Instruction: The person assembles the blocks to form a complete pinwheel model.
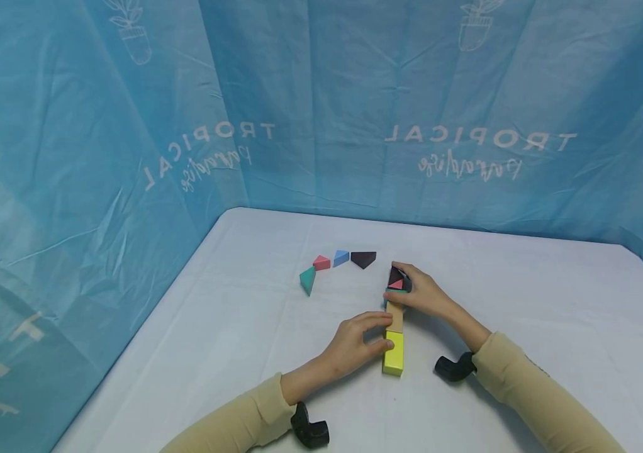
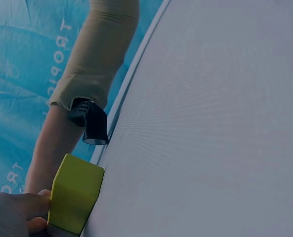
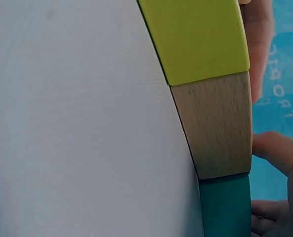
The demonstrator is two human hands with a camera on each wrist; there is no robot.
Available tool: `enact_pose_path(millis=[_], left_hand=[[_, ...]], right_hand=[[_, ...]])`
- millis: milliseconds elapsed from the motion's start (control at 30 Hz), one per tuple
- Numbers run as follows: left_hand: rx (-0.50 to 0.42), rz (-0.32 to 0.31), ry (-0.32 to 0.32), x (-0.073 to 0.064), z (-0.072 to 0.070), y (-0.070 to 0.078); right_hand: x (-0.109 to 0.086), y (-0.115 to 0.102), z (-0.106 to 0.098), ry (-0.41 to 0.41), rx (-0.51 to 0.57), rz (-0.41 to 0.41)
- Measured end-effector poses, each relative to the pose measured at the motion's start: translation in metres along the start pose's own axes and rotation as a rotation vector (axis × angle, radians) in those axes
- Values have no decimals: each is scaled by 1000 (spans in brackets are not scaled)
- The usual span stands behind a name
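Note:
A straight row of blocks runs away from me in the head view. Nearest is a yellow block [image 1: 394, 358], then a plain wooden block [image 1: 395, 318], then a teal block [image 3: 226, 207]. At the far end sit a black block [image 1: 394, 277] and a small pink triangular block [image 1: 396, 284]. My left hand [image 1: 351, 343] reaches in from the left, thumb at the yellow block and fingertips by the wooden one, spread without gripping. My right hand [image 1: 424, 292] pinches the black end, its index finger on the far side and thumb by the teal block; the palm partly hides these pieces.
Left of the row's far end, a green triangular block [image 1: 307, 280], a red block [image 1: 322, 262], a blue block [image 1: 341, 258] and a black angular block [image 1: 363, 259] lie in an arc. A white cloth covers the table [image 1: 231, 302]; blue curtains [image 1: 355, 94] hang behind and at left.

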State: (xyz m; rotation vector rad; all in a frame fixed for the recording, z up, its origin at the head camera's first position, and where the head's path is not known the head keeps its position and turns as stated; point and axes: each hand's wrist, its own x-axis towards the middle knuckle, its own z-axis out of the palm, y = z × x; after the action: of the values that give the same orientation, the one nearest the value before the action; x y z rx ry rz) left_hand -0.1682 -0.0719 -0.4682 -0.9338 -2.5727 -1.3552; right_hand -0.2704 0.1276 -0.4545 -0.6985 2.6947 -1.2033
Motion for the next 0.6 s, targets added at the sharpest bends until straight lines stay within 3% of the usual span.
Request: enact_pose_path(millis=[167,400,600], left_hand=[[-5,7,4,0,0,0],[-4,-17,-8,-1,0,2],[-10,-37,-20,-1,-1,3]], right_hand=[[-1,0,-2,-5,2,-2],[-4,5,-15,21,143,-18],[2,18,-20,27,183,-4]])
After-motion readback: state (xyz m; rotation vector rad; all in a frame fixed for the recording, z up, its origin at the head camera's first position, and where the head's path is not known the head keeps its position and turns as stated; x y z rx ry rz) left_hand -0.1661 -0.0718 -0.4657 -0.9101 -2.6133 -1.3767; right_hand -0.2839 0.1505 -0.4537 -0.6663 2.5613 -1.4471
